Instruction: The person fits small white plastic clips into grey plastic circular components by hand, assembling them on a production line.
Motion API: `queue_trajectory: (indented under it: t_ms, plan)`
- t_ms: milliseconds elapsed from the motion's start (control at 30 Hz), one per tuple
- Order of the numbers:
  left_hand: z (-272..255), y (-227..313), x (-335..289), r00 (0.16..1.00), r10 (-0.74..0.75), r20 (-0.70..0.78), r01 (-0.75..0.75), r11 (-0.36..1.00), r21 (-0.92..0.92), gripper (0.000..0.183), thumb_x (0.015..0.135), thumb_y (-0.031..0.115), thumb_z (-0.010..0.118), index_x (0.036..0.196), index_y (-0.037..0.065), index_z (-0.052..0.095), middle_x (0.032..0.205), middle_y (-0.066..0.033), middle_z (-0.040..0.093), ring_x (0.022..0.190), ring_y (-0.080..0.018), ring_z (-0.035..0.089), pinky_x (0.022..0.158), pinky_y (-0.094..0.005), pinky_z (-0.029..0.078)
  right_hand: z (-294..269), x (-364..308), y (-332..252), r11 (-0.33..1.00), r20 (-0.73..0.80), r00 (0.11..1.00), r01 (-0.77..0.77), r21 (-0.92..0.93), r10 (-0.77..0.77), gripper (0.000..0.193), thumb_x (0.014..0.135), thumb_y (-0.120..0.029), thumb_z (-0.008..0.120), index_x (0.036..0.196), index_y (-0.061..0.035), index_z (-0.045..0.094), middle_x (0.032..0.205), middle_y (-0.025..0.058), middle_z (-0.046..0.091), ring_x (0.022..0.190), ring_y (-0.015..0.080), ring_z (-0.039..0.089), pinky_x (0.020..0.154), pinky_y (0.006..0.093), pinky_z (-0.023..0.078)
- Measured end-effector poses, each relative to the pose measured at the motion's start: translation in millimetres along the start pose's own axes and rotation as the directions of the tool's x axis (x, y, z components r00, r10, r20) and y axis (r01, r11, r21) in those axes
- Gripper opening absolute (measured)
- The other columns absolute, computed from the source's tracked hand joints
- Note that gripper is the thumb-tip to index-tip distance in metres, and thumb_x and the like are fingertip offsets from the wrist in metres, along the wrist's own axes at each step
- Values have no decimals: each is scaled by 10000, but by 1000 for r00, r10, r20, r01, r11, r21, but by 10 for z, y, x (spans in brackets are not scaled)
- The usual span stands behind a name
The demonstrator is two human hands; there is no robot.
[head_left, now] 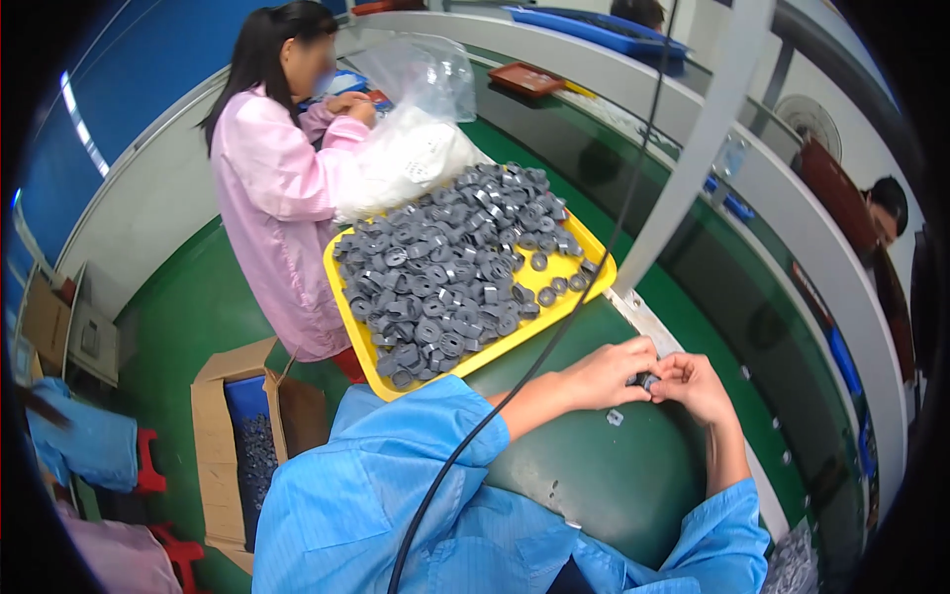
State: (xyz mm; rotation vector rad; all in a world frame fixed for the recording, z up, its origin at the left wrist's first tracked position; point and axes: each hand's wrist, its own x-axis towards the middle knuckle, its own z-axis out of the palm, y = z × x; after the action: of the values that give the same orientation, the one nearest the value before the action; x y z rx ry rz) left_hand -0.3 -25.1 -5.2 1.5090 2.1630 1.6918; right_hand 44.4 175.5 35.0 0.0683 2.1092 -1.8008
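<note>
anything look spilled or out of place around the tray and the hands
One small grey part lies loose on the green table, just below the left hand and right hand, apart from the heap in the yellow tray. The tray also sits askew.

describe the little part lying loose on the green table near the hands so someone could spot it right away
Start at the yellow tray heaped with grey ring-shaped parts, then drop to the person's two hands, the left hand and right hand, meeting over the green table. Just below the left hand lies one small pale grey piece. It lies alone on bare green, neither heaped in the tray nor held in fingers.
</note>
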Motion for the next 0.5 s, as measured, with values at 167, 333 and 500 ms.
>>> queue_trajectory:
  t_ms: [167, 333, 500]
  plan:
    - [54, -7, -2, 976, 143, -165, -113, 978, 176, 319, 725, 112, 741, 961, 60, 534, 965, -100, 530, 768, -337, 604, 635, -403, 512, 92, 15, -72, 986, -119, 980, 151, -65, -158, 181, 754, 85, 675, 917, 28, 619, 802, 63, 659, 707, 106, 639, 669, 218, 530]
    - [61, 48, -18, 952, 182, -248, -136, 972, 194, 318, 739, 120, 734, 979, 67, 533, 955, -95, 527, 757, -326, 616, 632, -393, 524, 73, 44, -120, 984, -36, 985, 173, 47, -171, 263, 724, 102, 639, 962, 4, 583, 916, 68, 642, 828, 111, 621, 769, 233, 509]
    - [83, 159, 19, 930, 154, -335, -121, 986, 116, 296, 764, 141, 721, 977, 66, 529, 971, -100, 518, 762, -323, 618, 650, -385, 530, 135, 93, -3, 887, 14, 974, 200, 415, -226, 270, 708, 64, 591, 949, -39, 525, 885, 63, 614, 816, 148, 606, 748, 255, 490]
